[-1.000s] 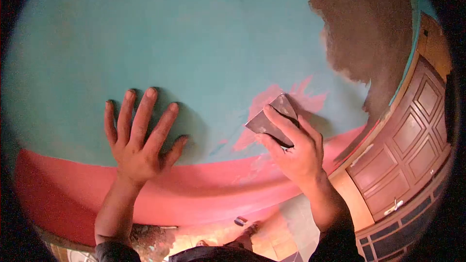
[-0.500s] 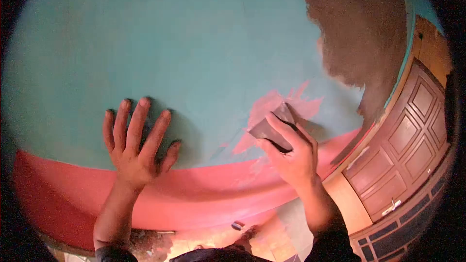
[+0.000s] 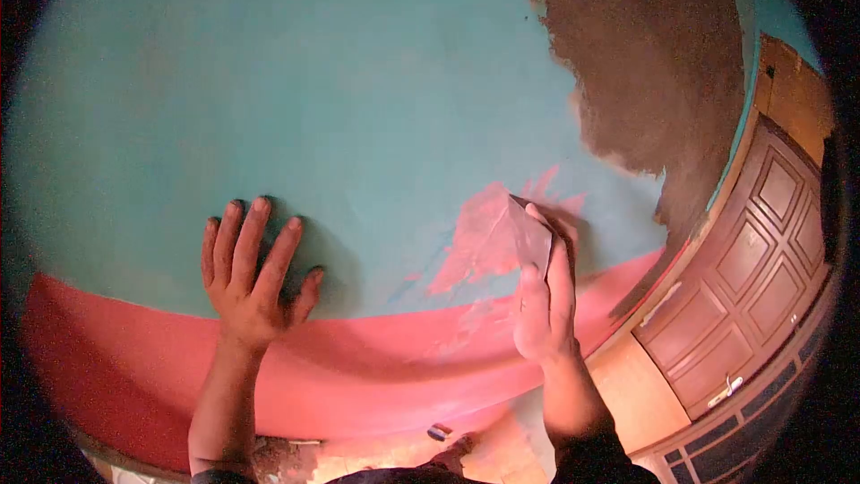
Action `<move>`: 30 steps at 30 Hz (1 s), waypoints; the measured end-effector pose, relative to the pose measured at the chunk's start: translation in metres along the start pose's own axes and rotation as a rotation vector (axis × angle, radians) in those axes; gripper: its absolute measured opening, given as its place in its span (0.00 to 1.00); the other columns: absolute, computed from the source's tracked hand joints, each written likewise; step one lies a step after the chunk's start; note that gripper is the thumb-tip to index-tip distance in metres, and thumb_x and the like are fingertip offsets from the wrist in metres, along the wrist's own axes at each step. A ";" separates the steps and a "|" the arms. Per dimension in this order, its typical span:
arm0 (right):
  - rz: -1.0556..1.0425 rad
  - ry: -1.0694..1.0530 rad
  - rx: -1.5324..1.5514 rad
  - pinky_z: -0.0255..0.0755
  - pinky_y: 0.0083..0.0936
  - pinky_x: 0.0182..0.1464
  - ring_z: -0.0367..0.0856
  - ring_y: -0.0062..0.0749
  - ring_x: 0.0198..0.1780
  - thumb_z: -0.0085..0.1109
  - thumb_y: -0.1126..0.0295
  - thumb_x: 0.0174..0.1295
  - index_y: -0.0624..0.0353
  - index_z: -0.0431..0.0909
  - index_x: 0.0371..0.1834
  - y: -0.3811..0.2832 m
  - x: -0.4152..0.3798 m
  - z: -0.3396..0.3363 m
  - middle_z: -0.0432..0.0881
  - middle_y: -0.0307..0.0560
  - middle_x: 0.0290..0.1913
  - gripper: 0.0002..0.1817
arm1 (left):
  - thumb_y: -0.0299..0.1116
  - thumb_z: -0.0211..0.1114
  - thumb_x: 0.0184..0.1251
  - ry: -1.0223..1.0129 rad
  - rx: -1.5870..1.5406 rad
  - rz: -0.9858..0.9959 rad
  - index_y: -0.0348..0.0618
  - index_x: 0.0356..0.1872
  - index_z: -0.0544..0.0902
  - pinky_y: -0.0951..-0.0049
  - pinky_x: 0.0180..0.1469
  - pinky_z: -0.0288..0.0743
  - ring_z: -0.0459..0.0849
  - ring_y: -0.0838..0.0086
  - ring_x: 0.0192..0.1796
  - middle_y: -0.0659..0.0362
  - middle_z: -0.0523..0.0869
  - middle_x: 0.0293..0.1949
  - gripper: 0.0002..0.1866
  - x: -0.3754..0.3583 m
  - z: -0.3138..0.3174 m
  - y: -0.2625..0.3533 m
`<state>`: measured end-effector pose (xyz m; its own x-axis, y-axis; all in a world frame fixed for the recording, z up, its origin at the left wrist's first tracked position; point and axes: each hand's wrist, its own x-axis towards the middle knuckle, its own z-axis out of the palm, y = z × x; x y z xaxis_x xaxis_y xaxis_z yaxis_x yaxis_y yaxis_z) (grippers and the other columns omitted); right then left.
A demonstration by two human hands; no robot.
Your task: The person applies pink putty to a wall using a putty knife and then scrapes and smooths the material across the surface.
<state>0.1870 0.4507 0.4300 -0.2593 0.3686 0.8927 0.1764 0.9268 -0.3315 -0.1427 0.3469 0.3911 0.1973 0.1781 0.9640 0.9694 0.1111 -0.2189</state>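
My left hand rests on the teal wall, fingers spread and nothing held, just above the pink lower band. To its right, my right hand grips a flat scraper blade. The blade is turned nearly edge-on to me, its upper corner at the right part of a pinkish patch on the wall. Small pink streaks and scuffs surround the patch.
A rough brown bare area covers the wall's upper right. Beyond the wall's edge is a brown panelled door with a handle. A small object lies on the floor below, near a foot.
My right hand has rotated, turning the blade from facing the wall broadly to a steep, nearly upright angle. The view has shifted slightly; my left hand is still spread on the wall.
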 end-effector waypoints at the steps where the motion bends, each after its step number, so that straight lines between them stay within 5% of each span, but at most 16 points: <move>1: 0.030 0.034 -0.036 0.73 0.40 0.63 0.79 0.47 0.61 0.49 0.67 0.80 0.70 0.67 0.74 0.002 -0.002 0.003 0.79 0.63 0.62 0.25 | 0.52 0.69 0.68 0.002 -0.006 -0.009 0.50 0.68 0.85 0.37 0.81 0.57 0.70 0.45 0.80 0.46 0.76 0.77 0.30 -0.001 0.001 0.000; 2: 0.184 0.040 -0.021 0.76 0.38 0.61 0.82 0.44 0.58 0.49 0.71 0.81 0.69 0.69 0.68 -0.005 -0.005 0.003 0.81 0.61 0.59 0.18 | 0.52 0.69 0.68 0.005 -0.012 -0.019 0.50 0.67 0.85 0.37 0.81 0.57 0.70 0.45 0.79 0.46 0.76 0.76 0.30 -0.002 0.001 0.001; 5: 0.216 0.220 -0.014 0.79 0.36 0.56 0.84 0.38 0.52 0.53 0.73 0.79 0.68 0.71 0.64 -0.003 -0.003 0.014 0.84 0.56 0.53 0.15 | 0.50 0.69 0.67 0.009 -0.023 -0.030 0.49 0.66 0.86 0.37 0.81 0.57 0.70 0.44 0.79 0.46 0.77 0.76 0.29 -0.004 -0.001 -0.001; 8: 0.146 0.447 0.168 0.75 0.31 0.64 0.78 0.33 0.61 0.60 0.75 0.76 0.67 0.68 0.69 0.006 0.005 0.036 0.79 0.51 0.60 0.21 | 0.48 0.70 0.66 0.021 -0.030 -0.025 0.48 0.65 0.86 0.37 0.81 0.57 0.71 0.44 0.79 0.46 0.77 0.76 0.28 -0.004 -0.002 -0.001; 12: 0.233 0.362 0.065 0.78 0.30 0.60 0.80 0.31 0.58 0.79 0.73 0.63 0.65 0.69 0.67 0.001 0.014 0.048 0.79 0.48 0.58 0.33 | 0.47 0.71 0.66 0.012 -0.030 -0.025 0.48 0.65 0.86 0.36 0.81 0.58 0.71 0.43 0.78 0.45 0.77 0.75 0.28 -0.004 -0.004 -0.002; 18: 0.117 0.483 0.125 0.80 0.29 0.53 0.82 0.29 0.49 0.77 0.74 0.65 0.65 0.67 0.61 0.013 0.018 0.064 0.80 0.47 0.53 0.29 | 0.46 0.70 0.67 0.025 -0.036 -0.029 0.47 0.65 0.86 0.36 0.80 0.59 0.71 0.43 0.78 0.45 0.77 0.75 0.28 -0.005 -0.002 -0.003; 24: 0.129 0.443 0.104 0.80 0.29 0.51 0.81 0.30 0.51 0.77 0.74 0.64 0.65 0.67 0.63 0.017 0.022 0.054 0.79 0.48 0.54 0.30 | 0.47 0.70 0.67 0.052 -0.021 -0.039 0.50 0.63 0.87 0.42 0.78 0.63 0.76 0.45 0.75 0.47 0.81 0.72 0.25 -0.002 -0.003 -0.001; 27: -0.061 0.415 -0.199 0.81 0.29 0.50 0.81 0.30 0.53 0.79 0.73 0.62 0.64 0.67 0.63 0.026 0.018 0.057 0.78 0.48 0.55 0.32 | 0.47 0.69 0.67 0.048 -0.026 -0.039 0.49 0.64 0.86 0.39 0.79 0.62 0.75 0.44 0.75 0.46 0.80 0.72 0.26 -0.003 -0.002 -0.002; 30: 0.037 0.319 -0.013 0.81 0.30 0.50 0.81 0.30 0.52 0.80 0.72 0.62 0.64 0.67 0.64 0.031 0.013 0.052 0.79 0.48 0.53 0.33 | 0.47 0.69 0.68 0.040 -0.033 -0.031 0.47 0.64 0.85 0.38 0.79 0.60 0.73 0.43 0.76 0.45 0.79 0.73 0.26 -0.004 -0.001 -0.002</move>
<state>0.1397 0.4877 0.4157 0.0582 0.3589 0.9316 0.1928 0.9115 -0.3632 -0.1452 0.3445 0.3877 0.1723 0.1361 0.9756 0.9792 0.0838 -0.1846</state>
